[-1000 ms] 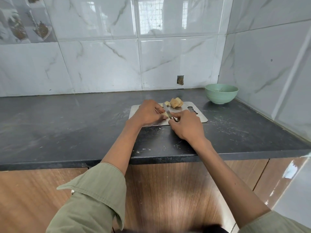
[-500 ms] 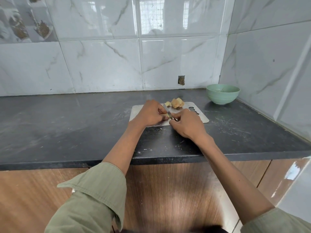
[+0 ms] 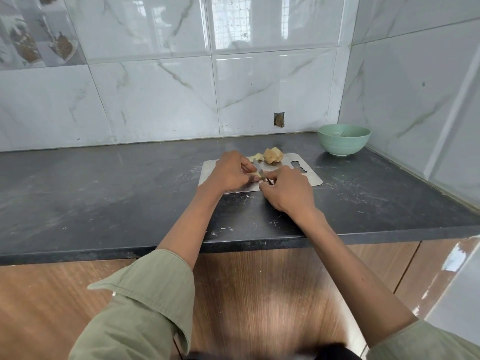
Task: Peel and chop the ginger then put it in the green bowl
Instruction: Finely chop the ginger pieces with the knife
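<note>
A steel chopping board (image 3: 310, 175) lies on the dark counter. My left hand (image 3: 230, 172) pins a small pale ginger piece (image 3: 256, 175) to the board; most of that piece is hidden under the fingers. My right hand (image 3: 287, 188) grips a small knife (image 3: 258, 169), its blade angled across the pinned piece. A larger ginger chunk (image 3: 272, 155) and a smaller pale bit (image 3: 257, 157) rest at the board's far edge. The green bowl (image 3: 344, 139) stands on the counter to the right, in the corner.
The dark counter (image 3: 104, 193) stretches left of the board, with a front edge above wooden cabinet doors (image 3: 259, 294). Tiled walls close off the back and the right side. Small scraps dot the counter near the board.
Both hands stay on the board in nearly the same pose; the knife shifts only slightly against the held piece.
</note>
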Action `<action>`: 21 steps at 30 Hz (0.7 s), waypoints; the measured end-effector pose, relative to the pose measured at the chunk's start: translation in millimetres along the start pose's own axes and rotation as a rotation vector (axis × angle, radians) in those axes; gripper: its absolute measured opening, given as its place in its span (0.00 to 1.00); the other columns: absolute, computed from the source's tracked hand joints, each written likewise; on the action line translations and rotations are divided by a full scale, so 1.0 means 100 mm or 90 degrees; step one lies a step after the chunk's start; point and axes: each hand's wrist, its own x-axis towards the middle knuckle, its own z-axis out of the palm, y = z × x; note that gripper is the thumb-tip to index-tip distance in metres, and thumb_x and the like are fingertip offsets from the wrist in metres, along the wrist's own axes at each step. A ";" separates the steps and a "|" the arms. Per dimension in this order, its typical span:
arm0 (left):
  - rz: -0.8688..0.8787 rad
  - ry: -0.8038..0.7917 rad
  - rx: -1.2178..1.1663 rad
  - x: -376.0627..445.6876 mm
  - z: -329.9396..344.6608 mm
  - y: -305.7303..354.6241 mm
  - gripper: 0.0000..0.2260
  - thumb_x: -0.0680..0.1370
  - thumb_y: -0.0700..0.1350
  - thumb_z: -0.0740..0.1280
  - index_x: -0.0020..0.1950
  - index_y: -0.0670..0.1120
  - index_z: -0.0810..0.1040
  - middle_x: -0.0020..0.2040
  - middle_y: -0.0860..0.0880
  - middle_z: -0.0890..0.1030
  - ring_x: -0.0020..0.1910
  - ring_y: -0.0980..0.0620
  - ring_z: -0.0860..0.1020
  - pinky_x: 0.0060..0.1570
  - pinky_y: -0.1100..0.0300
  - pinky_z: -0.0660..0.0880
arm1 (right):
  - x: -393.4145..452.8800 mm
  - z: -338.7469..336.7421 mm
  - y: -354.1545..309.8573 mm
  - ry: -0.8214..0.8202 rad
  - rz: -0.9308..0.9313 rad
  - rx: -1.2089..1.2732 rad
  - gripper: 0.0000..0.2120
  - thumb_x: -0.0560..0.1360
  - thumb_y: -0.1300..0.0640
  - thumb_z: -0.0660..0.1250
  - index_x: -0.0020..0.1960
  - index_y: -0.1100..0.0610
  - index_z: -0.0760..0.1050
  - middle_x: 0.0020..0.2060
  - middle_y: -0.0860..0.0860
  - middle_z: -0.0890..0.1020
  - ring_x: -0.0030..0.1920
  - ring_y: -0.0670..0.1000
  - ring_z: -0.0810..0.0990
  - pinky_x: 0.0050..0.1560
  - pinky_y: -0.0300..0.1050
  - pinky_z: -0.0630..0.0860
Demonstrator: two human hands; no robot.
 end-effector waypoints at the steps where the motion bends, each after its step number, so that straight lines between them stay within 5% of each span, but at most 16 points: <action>1: -0.002 0.000 -0.002 0.00 0.00 0.00 0.12 0.69 0.48 0.83 0.50 0.47 0.88 0.45 0.52 0.88 0.43 0.58 0.84 0.52 0.58 0.82 | -0.01 0.00 0.01 0.000 -0.006 0.008 0.13 0.77 0.46 0.65 0.55 0.47 0.86 0.43 0.55 0.83 0.49 0.61 0.80 0.44 0.49 0.73; 16: 0.014 0.004 -0.022 -0.02 -0.03 0.02 0.11 0.70 0.43 0.82 0.51 0.45 0.89 0.46 0.49 0.88 0.42 0.58 0.84 0.50 0.63 0.82 | -0.01 -0.01 0.03 -0.010 -0.022 0.035 0.17 0.77 0.44 0.65 0.63 0.44 0.83 0.48 0.57 0.84 0.53 0.61 0.79 0.51 0.52 0.77; 21: 0.025 0.008 -0.027 -0.03 -0.02 0.02 0.10 0.70 0.42 0.82 0.49 0.45 0.89 0.44 0.50 0.88 0.36 0.65 0.80 0.45 0.67 0.80 | 0.05 -0.02 0.04 -0.062 -0.018 0.027 0.11 0.75 0.45 0.66 0.45 0.49 0.84 0.37 0.53 0.80 0.44 0.60 0.79 0.41 0.48 0.73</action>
